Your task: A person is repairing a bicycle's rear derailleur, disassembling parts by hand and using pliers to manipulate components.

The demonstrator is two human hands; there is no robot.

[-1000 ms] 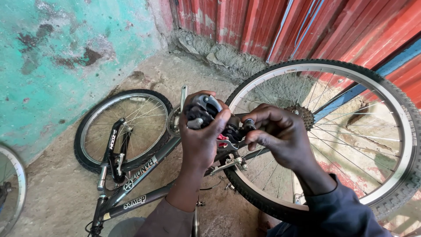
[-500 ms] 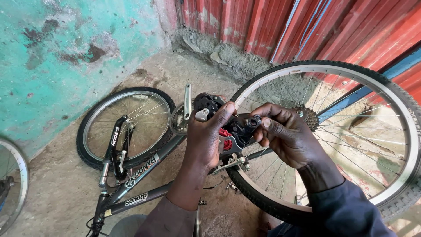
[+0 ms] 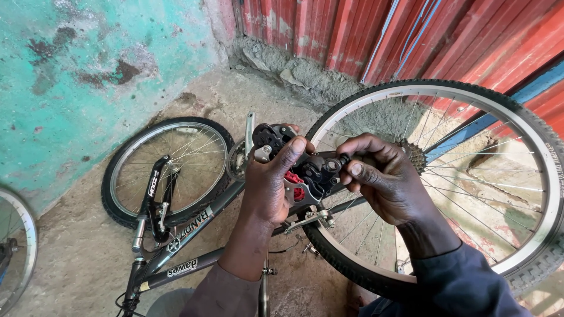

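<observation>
your left hand point(image 3: 267, 182) is wrapped around the rear derailleur point(image 3: 294, 170), fingers closed on its black body, thumb pressed over the top near the upper pulley. the derailleur sits up in the air between your hands, just in front of the near rim of the rear wheel point(image 3: 446, 176) and above the bicycle frame point(image 3: 188, 235), which lies on the concrete floor point(image 3: 76, 258) with its front wheel point(image 3: 167, 170) toward the turquoise wall point(image 3: 70, 76).

your right hand point(image 3: 385, 179) has its fingers pinched narrow on a small black knob or bolt at the derailleur's right end; i cannot tell whether it is a barrel adjuster or a mounting bolt. the sprocket cluster point(image 3: 414, 155) shows just behind your knuckles, at the wheel's hub.

this looks like the adjusting or fitting step: one hand steadies the mechanism while the other works the small fastener. the next move likely calls for a firm, unmoving left grip so the cage does not swing, and small turns from your right fingertips, kept square on the part so it does not slip. a loose cable hangs below the frame near the floor; keep it clear of the spokes.
</observation>
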